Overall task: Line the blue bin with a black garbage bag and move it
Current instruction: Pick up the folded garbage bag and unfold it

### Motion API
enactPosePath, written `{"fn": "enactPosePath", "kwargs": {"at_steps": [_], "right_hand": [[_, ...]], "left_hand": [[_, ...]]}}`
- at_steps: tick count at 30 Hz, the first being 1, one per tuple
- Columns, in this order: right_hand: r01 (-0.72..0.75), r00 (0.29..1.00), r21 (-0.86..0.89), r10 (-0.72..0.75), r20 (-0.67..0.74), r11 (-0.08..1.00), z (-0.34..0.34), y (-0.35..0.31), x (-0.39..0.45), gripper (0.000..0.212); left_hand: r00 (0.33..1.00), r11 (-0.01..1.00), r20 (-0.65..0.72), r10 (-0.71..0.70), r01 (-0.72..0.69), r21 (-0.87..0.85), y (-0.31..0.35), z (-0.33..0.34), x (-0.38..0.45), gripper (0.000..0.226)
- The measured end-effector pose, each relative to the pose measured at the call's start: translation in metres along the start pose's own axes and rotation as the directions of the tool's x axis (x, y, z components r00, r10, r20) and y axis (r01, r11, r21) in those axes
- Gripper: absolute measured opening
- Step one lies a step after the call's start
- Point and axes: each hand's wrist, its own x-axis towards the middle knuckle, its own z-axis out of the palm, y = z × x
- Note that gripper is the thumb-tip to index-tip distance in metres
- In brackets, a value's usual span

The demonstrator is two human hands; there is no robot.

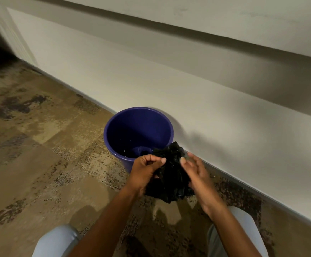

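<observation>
I am seeing a mottled brown and tan carpet (39, 149) stretching out to the left of the hands and beneath them. A pale wall (169, 86) is running diagonally beyond them, a shadowed ledge (188, 32) jutting along its upper part. Light trouser knees (58, 240) are showing below them, one on either side.

a round, deep-blue plastic bin (139, 134) stands upright and unlined on patterned carpet, close against a pale wall. a crumpled, glossy black plastic garbage bag (171, 175), still bunched, is held just in front of the bin's near rim.
</observation>
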Motion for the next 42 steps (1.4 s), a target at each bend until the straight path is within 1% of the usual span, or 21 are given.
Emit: {"fn": "enactPosePath", "kwargs": {"at_steps": [2, 3, 5, 8, 9, 10, 12, 14, 17, 19, 21, 24, 26, 29, 30, 32, 34, 36, 38, 39, 42], "right_hand": [[-0.057, 0.998, -0.022, 0.056, -0.011, 0.998, 0.005, 0.005, 0.000, 0.088], [-0.074, 0.997, -0.030, 0.073, -0.037, 0.997, 0.006, 0.007, 0.000, 0.082], [-0.078, 0.993, -0.039, 0.074, -0.095, 0.996, 0.007, 0.009, 0.001, 0.061], [-0.024, 0.989, -0.057, 0.016, -0.149, 0.998, 0.001, 0.014, 0.003, 0.031], [-0.014, 0.987, -0.077, 0.002, -0.161, 0.997, -0.002, 0.016, 0.004, 0.024], [-0.007, 0.985, -0.103, -0.010, -0.170, 0.995, -0.006, 0.017, 0.005, 0.017], [0.016, 0.981, -0.157, -0.046, -0.190, 0.988, -0.015, 0.017, 0.006, 0.008], [0.059, 0.974, -0.227, -0.106, -0.200, 0.972, -0.022, 0.013, 0.007, 0.008], [0.123, 0.962, -0.347, -0.198, -0.190, 0.930, -0.033, 0.004, 0.010, 0.010], [0.162, 0.952, -0.371, -0.244, -0.186, 0.914, -0.038, -0.002, 0.012, 0.016], [0.190, 0.933, -0.385, -0.288, -0.215, 0.903, -0.042, -0.008, 0.014, 0.021], [0.206, 0.914, -0.390, -0.318, -0.251, 0.898, -0.055, -0.013, 0.017, 0.010], [0.197, 0.898, -0.404, -0.330, -0.292, 0.893, -0.067, -0.013, 0.019, 0.006], [0.180, 0.860, -0.419, -0.348, -0.372, 0.890, -0.085, -0.011, 0.022, 0.004], [0.168, 0.848, -0.420, -0.348, -0.400, 0.892, -0.092, -0.011, 0.022, 0.002], [0.144, 0.833, -0.391, -0.325, -0.448, 0.909, -0.103, -0.011, 0.021, 0.006], [0.117, 0.820, -0.382, -0.306, -0.484, 0.917, -0.113, -0.010, 0.019, 0.010], [0.097, 0.816, -0.384, -0.295, -0.498, 0.918, -0.118, -0.009, 0.016, 0.011], [0.087, 0.819, -0.410, -0.300, -0.489, 0.908, -0.118, -0.009, 0.013, 0.016], [0.089, 0.822, -0.427, -0.308, -0.479, 0.900, -0.117, -0.010, 0.012, 0.017], [0.098, 0.841, -0.456, -0.319, -0.437, 0.885, -0.113, -0.010, 0.010, 0.017]], "left_hand": [[0.999, 1.000, 0.048, -0.016, 0.016, 0.003, -0.001, -0.002, 0.000, 0.029], [0.997, 1.000, 0.069, -0.024, 0.025, -0.005, -0.001, -0.002, 0.000, 0.027], [0.994, 0.996, 0.100, -0.048, 0.055, -0.070, 0.001, -0.004, -0.002, 0.024], [0.991, 0.984, 0.109, -0.074, 0.090, -0.153, 0.004, -0.010, -0.003, 0.021], [0.993, 0.987, 0.092, -0.069, 0.082, -0.137, 0.005, -0.014, -0.003, 0.019], [0.996, 0.995, 0.067, -0.055, 0.061, -0.085, 0.004, -0.018, -0.002, 0.017], [1.000, 0.998, 0.024, -0.015, 0.013, 0.059, 0.003, -0.030, -0.001, 0.011], [1.000, 0.987, 0.010, 0.016, -0.017, 0.162, 0.003, -0.042, -0.001, 0.010], [0.998, 0.961, -0.003, 0.060, -0.057, 0.271, 0.005, -0.055, -0.001, 0.012], [0.997, 0.939, 0.000, 0.082, -0.078, 0.334, 0.007, -0.061, -0.002, 0.010], [0.995, 0.920, -0.003, 0.095, -0.087, 0.382, 0.009, -0.067, -0.001, 0.008], [0.991, 0.920, -0.073, 0.115, -0.078, 0.385, 0.012, -0.076, 0.001, 0.011], [0.978, 0.938, -0.171, 0.116, -0.052, 0.341, 0.012, -0.083, 0.002, 0.014], [0.952, 0.971, -0.296, 0.078, -0.005, 0.238, 0.014, -0.090, 0.001, 0.019], [0.941, 0.984, -0.332, 0.056, 0.004, 0.177, 0.015, -0.092, 0.001, 0.020], [0.917, 1.000, -0.400, -0.009, 0.011, 0.004, 0.018, -0.094, 0.001, 0.022], [0.896, 0.982, -0.434, -0.091, 0.008, -0.190, 0.022, -0.094, 0.002, 0.020], [0.881, 0.937, -0.444, -0.164, -0.002, -0.350, 0.027, -0.093, 0.004, 0.016], [0.882, 0.877, -0.422, -0.210, -0.021, -0.480, 0.030, -0.091, 0.008, 0.013], [0.892, 0.849, -0.394, -0.220, -0.024, -0.528, 0.032, -0.090, 0.009, 0.013], [0.944, 0.801, -0.260, -0.205, 0.010, -0.598, 0.035, -0.088, 0.011, 0.026]]}}
